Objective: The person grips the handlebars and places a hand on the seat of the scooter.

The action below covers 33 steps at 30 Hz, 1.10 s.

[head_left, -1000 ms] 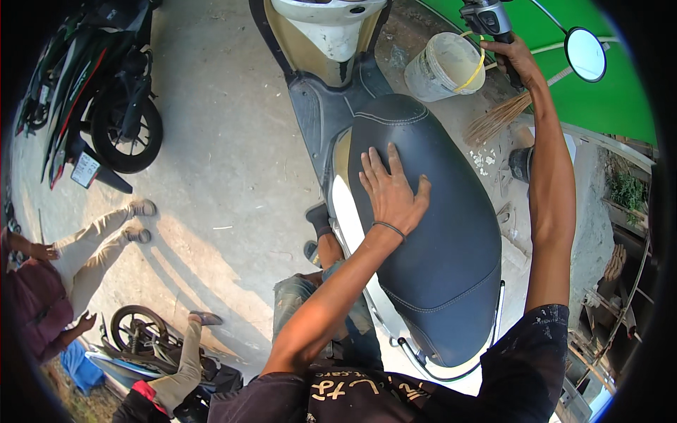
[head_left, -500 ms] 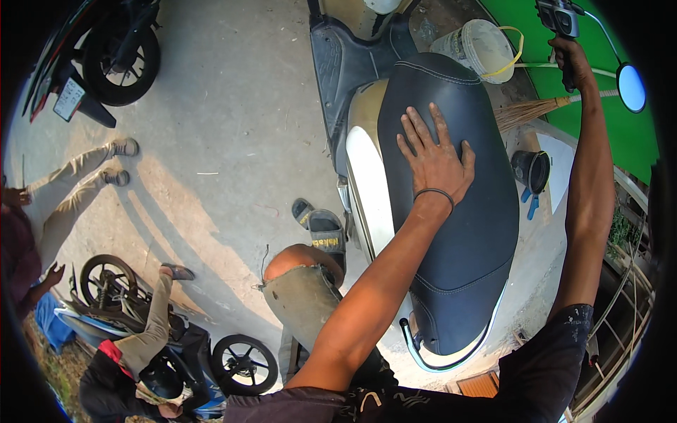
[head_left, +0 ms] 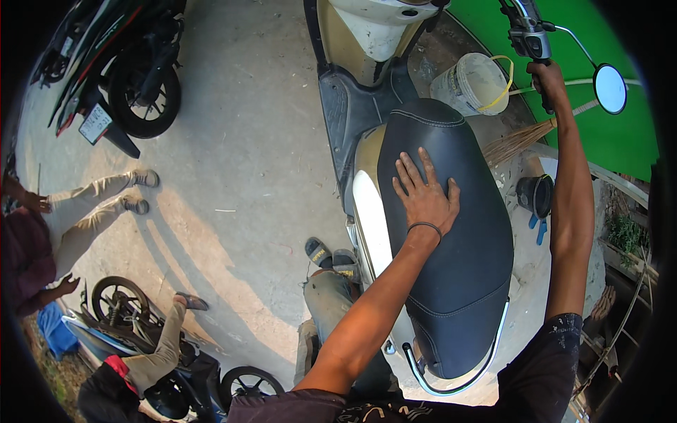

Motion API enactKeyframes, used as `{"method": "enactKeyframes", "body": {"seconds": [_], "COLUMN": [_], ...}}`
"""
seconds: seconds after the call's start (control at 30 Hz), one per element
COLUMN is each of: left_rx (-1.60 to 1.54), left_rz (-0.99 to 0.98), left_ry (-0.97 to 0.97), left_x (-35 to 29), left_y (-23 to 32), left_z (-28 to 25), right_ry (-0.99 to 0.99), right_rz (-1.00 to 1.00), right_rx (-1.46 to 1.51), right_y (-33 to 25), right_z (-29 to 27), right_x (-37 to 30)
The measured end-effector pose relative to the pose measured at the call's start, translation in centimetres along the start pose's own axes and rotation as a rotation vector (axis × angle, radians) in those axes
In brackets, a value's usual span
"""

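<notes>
Beneath my left hand (head_left: 427, 206) is the black stitched seat (head_left: 465, 247) of a motor scooter; the palm lies flat with the fingers spread. A dark band circles that wrist. At the upper right, my right hand (head_left: 549, 79) is wrapped round the scooter's right handlebar grip (head_left: 547, 104). Above it sits a silver and black switch housing, and a round mirror (head_left: 610, 89) stands out on a stalk. White and gold body panels (head_left: 372, 218) show along the seat's left side. A curved grab rail (head_left: 462, 386) rounds the seat's rear.
A white bucket (head_left: 465, 86), a straw broom (head_left: 520, 141) and a black pail (head_left: 534, 195) with blue gloves lie right of the scooter. Two people are at the left, one on a motorbike (head_left: 204, 374). Another motorbike (head_left: 144, 99) stands at the upper left.
My view has tilted toward the scooter's front, bringing its front panel into sight. My legs and sandals sit nearer the scooter. Both hands keep their places on the seat and grip.
</notes>
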<state>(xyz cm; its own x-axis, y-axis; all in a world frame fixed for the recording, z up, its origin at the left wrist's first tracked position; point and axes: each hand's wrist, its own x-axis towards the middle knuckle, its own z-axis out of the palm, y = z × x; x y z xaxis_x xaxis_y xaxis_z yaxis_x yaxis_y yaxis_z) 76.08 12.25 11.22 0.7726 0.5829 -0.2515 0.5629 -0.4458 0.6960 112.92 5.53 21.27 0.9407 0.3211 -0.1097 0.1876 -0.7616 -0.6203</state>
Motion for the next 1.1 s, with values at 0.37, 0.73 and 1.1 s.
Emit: {"method": "enactKeyframes", "body": {"seconds": [0.37, 0.73, 1.1], "left_rx": [0.034, 0.014, 0.063], "left_rz": [0.053, 0.051, 0.009], "left_ry": [-0.092, -0.086, -0.097], "left_x": [-5.1, -3.6, -1.0], "left_y": [-1.1, -1.1, -1.1], "left_z": [0.4, -0.1, -0.1], "right_ry": [0.235, 0.164, 0.008], "right_rz": [0.006, 0.03, 0.032], "right_rx": [-0.336, -0.328, -0.01], "right_y": [-0.2, -2.9, -1.6], "right_z": [-1.7, -1.2, -0.1], "right_x": [-5.7, -4.1, -1.4]}}
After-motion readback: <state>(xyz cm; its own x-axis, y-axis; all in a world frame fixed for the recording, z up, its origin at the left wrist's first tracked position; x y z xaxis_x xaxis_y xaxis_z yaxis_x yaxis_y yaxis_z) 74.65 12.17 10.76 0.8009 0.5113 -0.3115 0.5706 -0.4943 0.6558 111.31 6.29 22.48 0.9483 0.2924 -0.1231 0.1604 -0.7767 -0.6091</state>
